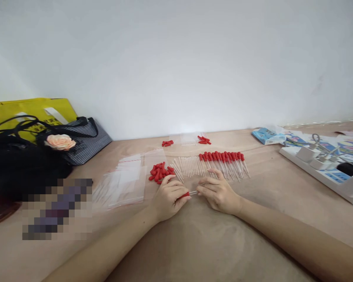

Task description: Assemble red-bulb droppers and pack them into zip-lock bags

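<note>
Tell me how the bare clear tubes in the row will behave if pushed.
The bare clear tubes look thin and straight, so they are probably stiff and light, perhaps brittle. Their slim, seemingly rounded shape suggests they may roll. Lying close side by side, one would likely nudge the next.

One held bulb [184,194], one held tube [193,192]; roughly a dozen capped droppers [220,157]; three bulb piles [157,173], too heaped to count; one power strip [335,177], one yellow bag [32,106], one striped bag [90,147].
</note>
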{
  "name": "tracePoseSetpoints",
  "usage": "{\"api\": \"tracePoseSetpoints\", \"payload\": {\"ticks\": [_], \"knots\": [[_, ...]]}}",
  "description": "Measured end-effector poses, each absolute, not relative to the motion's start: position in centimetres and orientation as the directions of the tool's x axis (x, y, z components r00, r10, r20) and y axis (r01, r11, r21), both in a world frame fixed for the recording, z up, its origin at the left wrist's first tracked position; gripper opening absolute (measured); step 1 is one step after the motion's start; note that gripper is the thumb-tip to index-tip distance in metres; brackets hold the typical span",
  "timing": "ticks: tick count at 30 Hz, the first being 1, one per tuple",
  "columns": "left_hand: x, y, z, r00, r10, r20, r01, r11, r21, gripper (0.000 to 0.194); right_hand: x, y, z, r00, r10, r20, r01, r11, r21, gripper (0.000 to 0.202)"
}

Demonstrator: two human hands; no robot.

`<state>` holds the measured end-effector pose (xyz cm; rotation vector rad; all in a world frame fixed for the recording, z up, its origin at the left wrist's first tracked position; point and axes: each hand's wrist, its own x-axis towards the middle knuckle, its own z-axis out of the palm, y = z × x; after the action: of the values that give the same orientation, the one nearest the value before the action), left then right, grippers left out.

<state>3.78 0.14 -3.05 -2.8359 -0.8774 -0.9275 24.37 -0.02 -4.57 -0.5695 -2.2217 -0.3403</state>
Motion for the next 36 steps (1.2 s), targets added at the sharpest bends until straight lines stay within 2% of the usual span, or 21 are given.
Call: {"api": "tracePoseSetpoints", "payload": {"ticks": [9, 13, 17, 22, 24, 26, 31, 34, 36], "knots": [[3.76, 0.26, -3.21, 0.616, 0.52, 0.592, 0.554, -0.82, 0.143, 0.011, 24.29, 0.28, -4.7, -0.586, 0.36, 0.726, 0.557, 0.83, 0.038, 0.014], [3.67, 0.21, -3.29, 0.59, 0.445, 0.674, 0.533, -0.841, 0.089, 0.014, 24.23, 0.23, -4.69, -0.568, 0.381, 0.729, 0.567, 0.824, 0.011, 0.015], [3.61, 0.17, -3.34, 0.627, 0.39, 0.674, 0.505, -0.863, 0.029, 0.02, 24.11, 0.2, -4.75, -0.573, 0.373, 0.73, 0.554, 0.832, 0.009, 0.016], [3.29, 0.53, -3.17, 0.563, 0.498, 0.66, 0.565, -0.814, 0.132, 0.025, 23.96, 0.31, -4.79, -0.554, 0.399, 0.73, 0.603, 0.798, 0.021, 0.018], [3.12, 0.67, -3.1, 0.558, 0.52, 0.647, 0.569, -0.807, 0.158, 0.017, 23.95, 0.36, -4.77, -0.561, 0.398, 0.726, 0.609, 0.793, 0.036, 0.019], [3.0, 0.72, -3.08, 0.576, 0.516, 0.633, 0.555, -0.816, 0.16, 0.011, 23.97, 0.38, -4.73, -0.571, 0.403, 0.715, 0.611, 0.79, 0.042, 0.02], [2.93, 0.54, -2.95, 0.595, 0.507, 0.624, 0.563, -0.817, 0.127, 0.01, 23.92, 0.08, -4.58, -0.587, 0.467, 0.661, 0.657, 0.752, 0.052, 0.019], [2.91, 0.47, -2.75, 0.58, 0.536, 0.613, 0.627, -0.774, 0.084, 0.03, 24.18, 0.02, -4.41, -0.549, 0.551, 0.628, 0.721, 0.693, 0.022, 0.02], [2.91, 0.51, -2.66, 0.524, 0.579, 0.625, 0.698, -0.712, 0.075, 0.048, 24.66, 0.43, -4.15, -0.424, 0.671, 0.609, 0.806, 0.585, -0.084, 0.021]]}}
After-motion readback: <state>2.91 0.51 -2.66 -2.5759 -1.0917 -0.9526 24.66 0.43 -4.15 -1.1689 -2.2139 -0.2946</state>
